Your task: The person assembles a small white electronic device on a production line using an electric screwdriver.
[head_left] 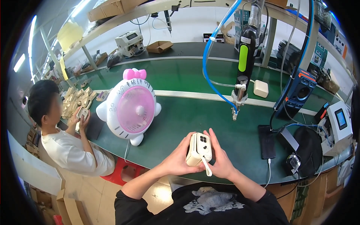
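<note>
Cream boxy device (194, 153), rounded corners, sits between left hand (180, 156) and right hand (222, 162), fingers of both grasping its sides. Pale loop strap (206, 167) dangles; worktop (180, 116) smooth, green.

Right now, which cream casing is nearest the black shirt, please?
The white-strapped casing, between left hand and right hand; the co-worker holds another, others lie piled beyond.

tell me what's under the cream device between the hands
Green table shows around the cream device, which sits between the left hand and right hand. What lies directly beneath is covered, so I can't tell.
</note>
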`<control>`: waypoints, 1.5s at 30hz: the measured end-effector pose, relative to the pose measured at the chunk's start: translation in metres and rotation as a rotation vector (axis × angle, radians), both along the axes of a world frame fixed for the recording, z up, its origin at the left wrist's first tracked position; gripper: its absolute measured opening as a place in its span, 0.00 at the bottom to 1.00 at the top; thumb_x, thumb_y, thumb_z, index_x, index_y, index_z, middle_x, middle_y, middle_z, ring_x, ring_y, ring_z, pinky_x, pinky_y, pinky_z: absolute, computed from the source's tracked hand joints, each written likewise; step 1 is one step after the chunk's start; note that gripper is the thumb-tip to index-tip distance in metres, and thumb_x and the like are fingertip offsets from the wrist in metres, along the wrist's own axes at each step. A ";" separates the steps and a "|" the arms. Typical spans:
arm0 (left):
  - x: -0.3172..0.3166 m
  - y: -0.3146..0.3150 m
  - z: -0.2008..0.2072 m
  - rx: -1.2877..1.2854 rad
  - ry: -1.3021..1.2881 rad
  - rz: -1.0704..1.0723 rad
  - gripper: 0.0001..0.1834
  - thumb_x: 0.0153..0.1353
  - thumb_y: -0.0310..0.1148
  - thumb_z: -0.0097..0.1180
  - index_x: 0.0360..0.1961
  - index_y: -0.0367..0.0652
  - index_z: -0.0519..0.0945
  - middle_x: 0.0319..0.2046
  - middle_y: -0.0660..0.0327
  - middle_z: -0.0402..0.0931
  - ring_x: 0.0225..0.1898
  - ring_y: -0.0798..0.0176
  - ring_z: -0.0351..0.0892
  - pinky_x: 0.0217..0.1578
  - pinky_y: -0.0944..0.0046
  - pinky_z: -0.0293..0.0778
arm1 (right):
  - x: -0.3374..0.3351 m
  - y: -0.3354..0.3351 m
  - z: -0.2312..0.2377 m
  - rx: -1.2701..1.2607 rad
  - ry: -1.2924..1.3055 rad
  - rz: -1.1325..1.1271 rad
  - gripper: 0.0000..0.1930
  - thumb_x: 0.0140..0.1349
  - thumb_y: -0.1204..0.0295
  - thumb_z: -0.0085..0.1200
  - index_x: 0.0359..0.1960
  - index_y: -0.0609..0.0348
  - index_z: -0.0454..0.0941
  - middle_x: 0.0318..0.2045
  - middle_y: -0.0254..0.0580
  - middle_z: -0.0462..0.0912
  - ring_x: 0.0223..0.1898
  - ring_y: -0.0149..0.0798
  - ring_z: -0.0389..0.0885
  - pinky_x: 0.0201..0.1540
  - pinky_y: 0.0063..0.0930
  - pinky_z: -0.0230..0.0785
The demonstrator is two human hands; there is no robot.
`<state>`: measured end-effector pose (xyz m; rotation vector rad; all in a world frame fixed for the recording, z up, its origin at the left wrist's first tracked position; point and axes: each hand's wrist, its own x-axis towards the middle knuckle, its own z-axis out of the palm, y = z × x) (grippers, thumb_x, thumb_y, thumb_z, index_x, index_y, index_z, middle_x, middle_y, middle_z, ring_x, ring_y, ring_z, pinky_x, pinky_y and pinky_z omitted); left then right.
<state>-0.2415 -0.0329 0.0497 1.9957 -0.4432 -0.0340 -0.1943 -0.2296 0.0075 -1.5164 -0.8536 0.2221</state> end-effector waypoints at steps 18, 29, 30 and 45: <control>0.073 0.070 0.138 0.774 -0.898 0.693 0.57 0.38 0.37 0.75 0.69 0.35 0.56 0.57 0.42 0.67 0.59 0.39 0.67 0.62 0.47 0.64 | -0.020 -0.037 -0.008 -0.356 -0.057 0.150 0.45 0.59 0.67 0.67 0.74 0.58 0.51 0.69 0.52 0.64 0.66 0.49 0.71 0.64 0.41 0.68; 0.247 0.181 0.348 0.983 -1.033 0.913 0.58 0.41 0.50 0.73 0.69 0.30 0.58 0.58 0.37 0.70 0.59 0.42 0.74 0.62 0.50 0.70 | -0.020 -0.056 -0.017 -0.446 -0.307 0.250 0.34 0.65 0.55 0.57 0.70 0.53 0.62 0.67 0.51 0.67 0.62 0.55 0.72 0.61 0.45 0.71; 0.263 0.173 0.354 0.970 -1.044 0.895 0.58 0.41 0.50 0.73 0.69 0.30 0.58 0.58 0.37 0.70 0.59 0.42 0.74 0.62 0.50 0.70 | -0.019 -0.058 -0.016 -0.446 -0.314 0.245 0.33 0.66 0.55 0.57 0.69 0.54 0.62 0.66 0.51 0.68 0.62 0.55 0.73 0.61 0.45 0.71; 0.339 0.154 0.403 0.963 -0.259 1.014 0.40 0.39 0.49 0.71 0.56 0.42 0.81 0.55 0.48 0.78 0.51 0.49 0.80 0.54 0.59 0.73 | -0.009 -0.081 -0.002 -0.507 -0.171 0.128 0.29 0.65 0.56 0.58 0.64 0.55 0.69 0.58 0.50 0.77 0.56 0.54 0.77 0.57 0.43 0.73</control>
